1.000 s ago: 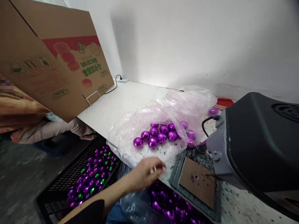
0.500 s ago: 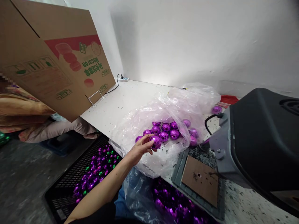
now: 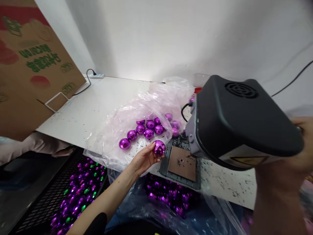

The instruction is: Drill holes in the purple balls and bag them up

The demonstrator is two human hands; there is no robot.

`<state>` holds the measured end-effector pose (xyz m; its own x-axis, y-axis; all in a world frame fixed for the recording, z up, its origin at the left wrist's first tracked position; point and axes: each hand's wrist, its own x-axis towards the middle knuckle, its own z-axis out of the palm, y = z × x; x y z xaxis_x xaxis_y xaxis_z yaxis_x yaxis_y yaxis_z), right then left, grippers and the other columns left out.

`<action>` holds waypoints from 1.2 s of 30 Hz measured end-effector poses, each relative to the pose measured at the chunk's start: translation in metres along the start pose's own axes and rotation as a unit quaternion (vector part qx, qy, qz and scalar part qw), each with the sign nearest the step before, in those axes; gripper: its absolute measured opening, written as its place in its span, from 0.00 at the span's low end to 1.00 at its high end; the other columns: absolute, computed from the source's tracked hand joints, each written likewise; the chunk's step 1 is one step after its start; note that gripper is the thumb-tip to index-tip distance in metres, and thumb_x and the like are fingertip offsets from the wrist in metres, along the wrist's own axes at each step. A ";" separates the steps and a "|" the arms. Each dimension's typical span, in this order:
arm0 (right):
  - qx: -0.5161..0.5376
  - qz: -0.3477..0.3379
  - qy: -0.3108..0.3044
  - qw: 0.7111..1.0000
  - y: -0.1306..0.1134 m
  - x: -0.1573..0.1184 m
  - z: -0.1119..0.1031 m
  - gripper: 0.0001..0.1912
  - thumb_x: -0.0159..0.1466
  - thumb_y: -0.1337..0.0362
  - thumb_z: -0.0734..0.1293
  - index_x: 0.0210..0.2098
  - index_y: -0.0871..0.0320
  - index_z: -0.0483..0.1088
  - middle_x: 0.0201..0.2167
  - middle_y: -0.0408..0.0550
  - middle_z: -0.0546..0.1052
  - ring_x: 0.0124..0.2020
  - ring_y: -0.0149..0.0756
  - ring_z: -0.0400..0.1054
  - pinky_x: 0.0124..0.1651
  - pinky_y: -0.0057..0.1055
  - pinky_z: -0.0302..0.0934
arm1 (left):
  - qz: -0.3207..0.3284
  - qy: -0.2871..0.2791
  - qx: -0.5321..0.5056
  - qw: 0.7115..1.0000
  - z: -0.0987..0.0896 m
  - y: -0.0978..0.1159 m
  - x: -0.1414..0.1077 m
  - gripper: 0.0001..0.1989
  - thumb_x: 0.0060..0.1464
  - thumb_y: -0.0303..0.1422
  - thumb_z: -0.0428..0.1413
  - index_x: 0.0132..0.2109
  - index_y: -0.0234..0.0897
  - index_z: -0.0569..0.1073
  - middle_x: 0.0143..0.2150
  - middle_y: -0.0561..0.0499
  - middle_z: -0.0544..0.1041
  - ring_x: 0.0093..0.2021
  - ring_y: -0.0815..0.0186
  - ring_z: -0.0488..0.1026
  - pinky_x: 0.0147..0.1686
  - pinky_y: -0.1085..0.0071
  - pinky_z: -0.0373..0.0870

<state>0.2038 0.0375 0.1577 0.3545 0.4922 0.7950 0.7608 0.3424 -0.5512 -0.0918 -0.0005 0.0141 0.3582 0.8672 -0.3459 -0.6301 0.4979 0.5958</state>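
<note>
My left hand [image 3: 144, 160] holds a purple faceted bauble [image 3: 159, 148] between thumb and fingers, just left of a brown board [image 3: 184, 171] with a small hole. This board lies on a grey metal base beneath a black machine head [image 3: 227, 120]. My right hand [image 3: 297, 143] is at the far side of the machine, at the right edge; its fingers are blurred and mostly hidden. Several more purple baubles [image 3: 149, 133] lie on and partly inside a clear plastic bag [image 3: 105, 140] on the white table [image 3: 97, 94].
Below the table edge, purple baubles [image 3: 168, 195] fill a clear bag near my lap. A black crate [image 3: 36, 202] at lower left holds purple and green pieces. A cardboard box [image 3: 51, 88] stands at left, beside a seated person's leg [image 3: 44, 143]. Dark flakes litter the tabletop.
My view has swung to the right. My left hand has carried the bauble away from the pile, closer to the board. My right hand has come into view beside the machine.
</note>
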 end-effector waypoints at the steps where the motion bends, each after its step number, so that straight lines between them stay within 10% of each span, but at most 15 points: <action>1: 0.003 0.001 0.005 1.000 -0.001 0.000 0.000 0.15 0.57 0.54 0.69 0.29 0.61 0.71 0.25 0.44 0.69 0.28 0.27 0.63 0.31 0.27 0.50 | 0.001 0.007 0.025 1.000 0.003 -0.004 0.002 0.22 0.51 0.44 0.68 0.47 0.35 0.74 0.39 0.47 0.79 0.34 0.65 0.78 0.30 0.74 0.69; 13: 0.026 -0.010 -0.011 1.000 -0.025 0.003 0.002 0.13 0.59 0.58 0.64 0.27 0.62 0.67 0.22 0.41 0.68 0.24 0.23 0.58 0.30 0.25 0.47 | 0.134 -0.006 0.348 0.928 0.032 -0.043 0.026 0.27 0.54 0.43 0.64 0.58 0.38 0.69 0.52 0.47 0.76 0.51 0.58 0.72 0.51 0.64 0.69; 26: 0.023 -0.007 -0.025 0.999 -0.027 0.004 0.001 0.13 0.59 0.56 0.64 0.26 0.59 0.66 0.22 0.40 0.69 0.23 0.25 0.59 0.28 0.25 0.50 | 0.294 -0.031 0.658 0.692 0.044 -0.070 0.030 0.25 0.58 0.37 0.62 0.60 0.38 0.67 0.60 0.40 0.72 0.59 0.50 0.68 0.59 0.52 0.63; 36: 0.022 -0.035 -0.021 0.999 -0.027 0.005 0.000 0.12 0.61 0.59 0.64 0.26 0.60 0.65 0.21 0.39 0.68 0.22 0.22 0.59 0.27 0.23 0.50 | 0.269 -0.072 0.645 0.711 0.042 -0.064 0.042 0.21 0.61 0.42 0.59 0.58 0.40 0.71 0.50 0.44 0.76 0.56 0.52 0.69 0.69 0.47 0.45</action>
<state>0.1850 0.0301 0.1766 0.2772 0.4977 0.8219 0.7582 0.4122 -0.5053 -0.0074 0.0047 -0.0078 0.4290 0.8793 0.2067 0.4213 -0.3972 0.8153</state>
